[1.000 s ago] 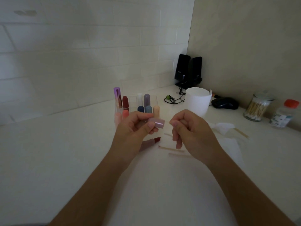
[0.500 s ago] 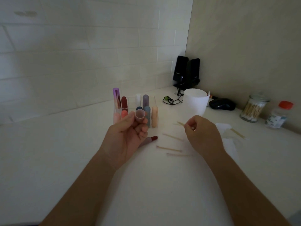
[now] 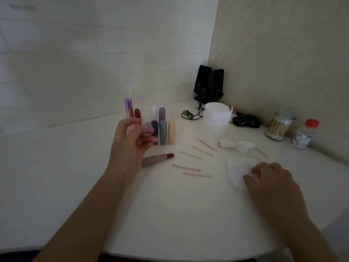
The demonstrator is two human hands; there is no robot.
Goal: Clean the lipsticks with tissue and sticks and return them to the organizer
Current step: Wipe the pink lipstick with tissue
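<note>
Left hand pinches the cap; right hand seems to pinch the tissue. The lipstick lies bare near the organizer: a nudged roll would smear the table.

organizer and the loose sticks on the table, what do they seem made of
Organizer: probably clear acrylic or a similar hard plastic, glossy. The lipsticks show straight through its walls, and its edges catch light.
Sticks: likely bare wood or bamboo, matte. They are pale tan, thin and straight, with no shine.
</note>
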